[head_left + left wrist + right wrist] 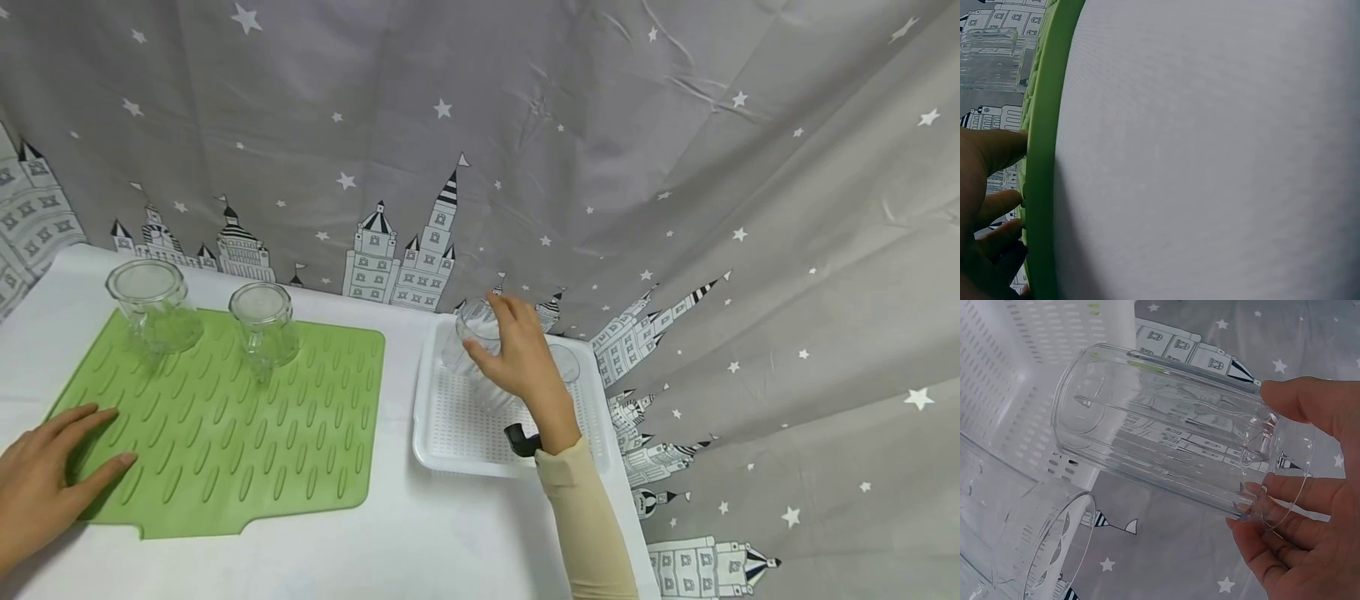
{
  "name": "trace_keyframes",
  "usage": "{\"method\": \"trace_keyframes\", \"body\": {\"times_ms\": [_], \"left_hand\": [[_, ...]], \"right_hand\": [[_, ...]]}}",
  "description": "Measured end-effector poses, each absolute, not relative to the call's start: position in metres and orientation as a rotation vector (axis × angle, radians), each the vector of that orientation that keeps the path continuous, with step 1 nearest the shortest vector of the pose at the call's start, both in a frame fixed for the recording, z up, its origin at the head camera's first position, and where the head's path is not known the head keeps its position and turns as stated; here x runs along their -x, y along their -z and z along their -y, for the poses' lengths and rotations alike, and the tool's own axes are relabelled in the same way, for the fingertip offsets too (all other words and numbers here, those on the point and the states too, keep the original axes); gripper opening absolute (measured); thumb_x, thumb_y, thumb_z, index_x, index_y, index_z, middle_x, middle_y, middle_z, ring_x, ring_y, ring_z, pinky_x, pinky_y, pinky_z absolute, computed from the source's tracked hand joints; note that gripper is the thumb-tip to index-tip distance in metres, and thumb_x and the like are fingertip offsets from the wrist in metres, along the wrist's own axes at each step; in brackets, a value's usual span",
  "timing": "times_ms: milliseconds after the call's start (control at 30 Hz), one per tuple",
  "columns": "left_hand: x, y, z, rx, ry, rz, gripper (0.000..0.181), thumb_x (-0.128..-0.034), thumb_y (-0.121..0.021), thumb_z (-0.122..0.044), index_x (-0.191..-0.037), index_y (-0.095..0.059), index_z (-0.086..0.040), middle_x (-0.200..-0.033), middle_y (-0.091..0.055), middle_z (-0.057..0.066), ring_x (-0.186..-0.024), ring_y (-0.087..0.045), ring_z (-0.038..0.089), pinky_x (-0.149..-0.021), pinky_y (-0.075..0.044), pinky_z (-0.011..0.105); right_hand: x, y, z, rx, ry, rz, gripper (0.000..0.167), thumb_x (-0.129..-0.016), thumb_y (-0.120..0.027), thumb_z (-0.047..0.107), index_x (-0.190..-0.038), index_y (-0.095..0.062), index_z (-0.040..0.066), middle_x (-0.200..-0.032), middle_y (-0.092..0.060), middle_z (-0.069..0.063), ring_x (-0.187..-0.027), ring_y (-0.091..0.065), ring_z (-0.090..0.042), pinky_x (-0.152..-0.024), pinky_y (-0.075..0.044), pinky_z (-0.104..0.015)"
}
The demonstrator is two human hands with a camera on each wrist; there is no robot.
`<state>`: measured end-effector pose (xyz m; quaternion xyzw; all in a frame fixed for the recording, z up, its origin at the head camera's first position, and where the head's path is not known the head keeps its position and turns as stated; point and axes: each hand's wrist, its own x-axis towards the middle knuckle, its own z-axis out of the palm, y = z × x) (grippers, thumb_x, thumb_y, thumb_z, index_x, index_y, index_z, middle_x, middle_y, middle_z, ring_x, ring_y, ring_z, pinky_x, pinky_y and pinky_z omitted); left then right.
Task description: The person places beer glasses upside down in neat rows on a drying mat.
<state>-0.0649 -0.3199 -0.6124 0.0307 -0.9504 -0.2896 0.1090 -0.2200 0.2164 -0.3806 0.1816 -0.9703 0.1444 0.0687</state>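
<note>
In the head view my right hand (521,350) holds a clear drinking glass (474,323) over the white basket (465,460). From the right wrist view, thumb and fingers grip one end of this ribbed glass (1172,431), which lies tilted across that view. Another clear glass (1060,544) is at its lower left, and a round glass end (564,363) shows in the basket behind my wrist. My left hand (56,475) rests at the left edge of the green mat (300,450), fingers spread and extended; the left wrist view shows its fingertips touching the mat's edge.
Two clear glass mugs, a larger one (153,308) and a smaller one (264,321), stand upside down on the far part of the mat. A white cloth (420,542) covers the table. A grey curtain (487,125) with castles and stars hangs behind and to the right.
</note>
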Motion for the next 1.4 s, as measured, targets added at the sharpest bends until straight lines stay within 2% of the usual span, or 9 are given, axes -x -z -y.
{"method": "trace_keyframes", "body": {"times_ms": [333, 633, 1033, 1400], "left_hand": [[0.065, 0.613, 0.32, -0.084, 0.859, 2.803, 0.077, -0.1056, -0.068, -0.039, -0.158, -0.039, 0.01, -0.166, -0.028, 0.041, -0.148, -0.026, 0.069, -0.118, -0.019, 0.086], [0.066, 0.611, 0.32, -0.079, 0.869, 2.804, 0.076, -0.1056, -0.069, -0.039, -0.157, -0.04, 0.009, -0.167, -0.027, 0.041, -0.151, -0.024, 0.068, -0.123, -0.016, 0.085], [0.065, 0.612, 0.32, -0.055, 0.874, 2.776, 0.074, -0.1053, -0.069, -0.037, -0.156, -0.042, 0.009, -0.166, -0.029, 0.04, -0.153, -0.024, 0.065, -0.129, -0.012, 0.079], [0.064, 0.613, 0.32, -0.072, 0.87, 2.791, 0.075, -0.1054, -0.069, -0.038, -0.157, -0.041, 0.009, -0.167, -0.027, 0.04, -0.154, -0.022, 0.065, -0.129, -0.011, 0.08]], "right_hand": [[0.214, 0.376, -0.205, -0.556, -0.459, 2.936, 0.079, -0.099, -0.073, 0.043, -0.163, -0.044, 0.008, -0.161, -0.051, -0.015, -0.152, -0.045, -0.034, -0.127, -0.046, -0.054], [0.21, 0.373, -0.184, -0.646, -0.46, 2.908, 0.077, -0.099, -0.074, 0.041, -0.162, -0.046, 0.006, -0.158, -0.054, -0.013, -0.149, -0.048, -0.032, -0.126, -0.048, -0.049], [0.209, 0.375, -0.155, -0.76, -0.489, 2.905, 0.079, -0.099, -0.075, 0.043, -0.163, -0.044, 0.01, -0.157, -0.053, -0.01, -0.147, -0.049, -0.027, -0.125, -0.049, -0.044], [0.205, 0.376, -0.126, -0.858, -0.472, 2.89, 0.079, -0.098, -0.076, 0.044, -0.162, -0.045, 0.01, -0.159, -0.053, -0.01, -0.15, -0.048, -0.026, -0.129, -0.045, -0.04]]}}
